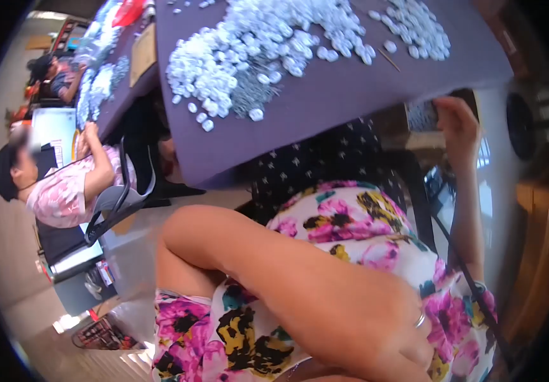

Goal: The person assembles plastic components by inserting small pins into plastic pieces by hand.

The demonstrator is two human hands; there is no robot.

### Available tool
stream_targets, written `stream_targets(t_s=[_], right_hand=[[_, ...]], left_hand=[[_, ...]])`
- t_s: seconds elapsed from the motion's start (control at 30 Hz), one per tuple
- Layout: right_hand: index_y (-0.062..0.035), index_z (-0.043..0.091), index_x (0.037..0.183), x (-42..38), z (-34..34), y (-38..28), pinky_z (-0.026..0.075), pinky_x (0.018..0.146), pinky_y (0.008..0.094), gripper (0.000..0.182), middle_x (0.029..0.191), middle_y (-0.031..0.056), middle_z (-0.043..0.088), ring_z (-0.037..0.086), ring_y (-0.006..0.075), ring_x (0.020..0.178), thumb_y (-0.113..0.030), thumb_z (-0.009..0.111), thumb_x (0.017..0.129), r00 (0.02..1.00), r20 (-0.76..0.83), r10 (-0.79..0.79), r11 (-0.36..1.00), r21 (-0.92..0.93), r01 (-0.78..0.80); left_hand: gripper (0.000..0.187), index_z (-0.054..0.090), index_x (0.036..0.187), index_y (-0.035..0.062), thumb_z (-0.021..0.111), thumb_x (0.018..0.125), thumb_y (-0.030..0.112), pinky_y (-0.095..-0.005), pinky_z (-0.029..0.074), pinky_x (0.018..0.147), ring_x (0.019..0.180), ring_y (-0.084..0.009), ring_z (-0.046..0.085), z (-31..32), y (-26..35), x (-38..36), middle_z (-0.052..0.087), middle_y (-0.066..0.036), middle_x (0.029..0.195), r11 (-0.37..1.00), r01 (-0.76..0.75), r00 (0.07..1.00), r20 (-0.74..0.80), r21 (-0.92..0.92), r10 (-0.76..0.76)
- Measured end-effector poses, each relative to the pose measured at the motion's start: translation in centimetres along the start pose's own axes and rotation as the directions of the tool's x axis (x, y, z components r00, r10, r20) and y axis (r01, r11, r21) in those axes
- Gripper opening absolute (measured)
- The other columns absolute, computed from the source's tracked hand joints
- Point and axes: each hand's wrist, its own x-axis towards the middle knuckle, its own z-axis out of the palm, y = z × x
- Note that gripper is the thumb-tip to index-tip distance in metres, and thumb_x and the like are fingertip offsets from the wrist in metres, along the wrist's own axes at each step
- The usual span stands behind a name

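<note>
My left hand (376, 325), with a ring on one finger, is drawn across my floral top. Its fingers are curled in, and whatever they may hold is hidden. To the right, my right hand (460, 130) is raised just past the table's near edge, its fingers loosely apart with nothing visible in them. Beside it, partly under the edge, is a box (422, 118) of small grey pieces. On the purple tablecloth (325, 105) lies a large heap of small shiny whitish round pieces (223, 57), with a tangle of thin grey pins (252, 89) at its near side.
A smaller group of round pieces (418, 32) and a thin brown stick (389, 60) lie farther right. At left, a person in a pink patterned shirt (71, 191) sits at another table with similar pieces; another person (58, 76) is beyond. A black fan-like object (520, 126) stands at right.
</note>
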Motion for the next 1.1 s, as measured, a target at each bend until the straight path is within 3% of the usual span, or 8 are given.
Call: stream_targets(t_s=[0.1,0.13,0.27,0.33,0.43,0.87,1.0,1.1], right_hand=[[-0.0011,0.065,0.101,0.7,2.2,-4.5,0.048,0.067,0.0238,0.016,0.093,0.0053,0.063,0.058,0.0089,0.076,0.003,0.057,0.088,0.976,0.110,-0.186,0.980,0.086,0.177],[-0.0020,0.065,0.099,0.9,3.3,-5.8,0.048,0.065,0.0243,0.016,0.092,0.0062,0.064,0.059,0.0100,0.075,0.004,0.059,0.085,0.948,0.126,-0.291,0.956,0.084,0.282],[-0.0034,0.063,0.094,1.7,7.5,-9.5,0.050,0.064,0.0361,0.013,0.088,0.0130,0.061,0.062,0.0304,0.073,-0.002,0.063,0.081,0.785,0.403,-0.471,0.878,0.129,0.461],[-0.0040,0.061,0.091,2.5,9.7,-10.1,0.049,0.066,0.0432,0.012,0.085,0.0144,0.059,0.060,0.0360,0.077,-0.010,0.063,0.081,0.691,0.536,-0.485,0.846,0.086,0.527],[-0.0024,0.063,0.092,3.5,13.2,-10.6,0.049,0.063,0.0380,0.013,0.085,0.0127,0.059,0.062,0.0322,0.075,-0.007,0.065,0.081,0.602,0.569,-0.560,0.782,0.124,0.611],[-0.0050,0.056,0.087,5.9,20.4,-11.0,0.049,0.064,0.0409,0.008,0.085,0.0109,0.056,0.060,0.0340,0.075,-0.009,0.061,0.082,0.600,0.524,-0.605,0.690,-0.031,0.723],[-0.0035,0.057,0.089,6.2,18.9,-11.1,0.048,0.067,0.0395,0.008,0.085,0.0127,0.056,0.060,0.0343,0.077,-0.008,0.060,0.084,0.605,0.496,-0.623,0.703,0.016,0.711],[-0.0028,0.059,0.089,6.4,18.6,-10.7,0.048,0.067,0.0394,0.009,0.086,0.0137,0.059,0.060,0.0344,0.077,-0.009,0.061,0.084,0.669,0.457,-0.586,0.771,0.059,0.634]], left_hand=[[0.031,0.061,0.118,0.0055,0.043,0.096,0.017,-0.0386,0.046,0.070,0.083,-0.0286,0.061,1.4,-0.7,-0.4,0.065,-0.011,0.099,0.986,-0.052,0.997,-0.049,0.162,0.061],[0.036,0.059,0.123,0.0063,0.051,0.093,0.025,-0.0478,0.042,0.086,0.094,-0.0292,0.061,2.3,-4.3,-1.6,0.063,-0.013,0.110,0.753,-0.342,0.876,-0.099,0.562,0.472],[0.017,0.067,0.101,0.0019,0.061,0.086,0.009,-0.0353,0.051,0.079,0.090,-0.0280,0.064,2.6,-5.4,-6.7,0.067,-0.012,0.098,0.922,-0.174,0.819,-0.469,0.347,0.331],[0.015,0.068,0.098,0.0023,0.064,0.086,0.010,-0.0342,0.051,0.077,0.084,-0.0247,0.064,1.5,-7.0,-10.3,0.067,-0.011,0.093,0.711,0.492,0.354,-0.861,0.503,0.364],[0.009,0.066,0.091,0.0034,0.064,0.083,0.008,-0.0337,0.049,0.069,0.078,-0.0289,0.063,-1.3,-12.1,-16.1,0.064,-0.011,0.085,0.343,0.909,-0.088,-0.698,0.235,0.710],[0.014,0.058,0.089,0.0041,0.068,0.080,0.007,-0.0359,0.047,0.065,0.077,-0.0312,0.059,-2.5,-14.4,-19.0,0.057,-0.012,0.088,0.291,0.950,-0.111,-0.748,0.114,0.655],[0.012,0.057,0.093,0.0044,0.065,0.085,0.001,-0.0180,0.040,0.058,0.065,-0.0009,0.050,-2.2,-15.4,-18.7,0.057,0.003,0.073,0.735,0.625,-0.311,-0.780,0.262,0.543],[0.012,0.060,0.095,0.0017,0.066,0.084,0.002,-0.0203,0.045,0.058,0.063,-0.0026,0.052,-2.5,-15.9,-19.2,0.059,0.001,0.073,0.797,0.510,-0.381,-0.746,0.323,0.546]])
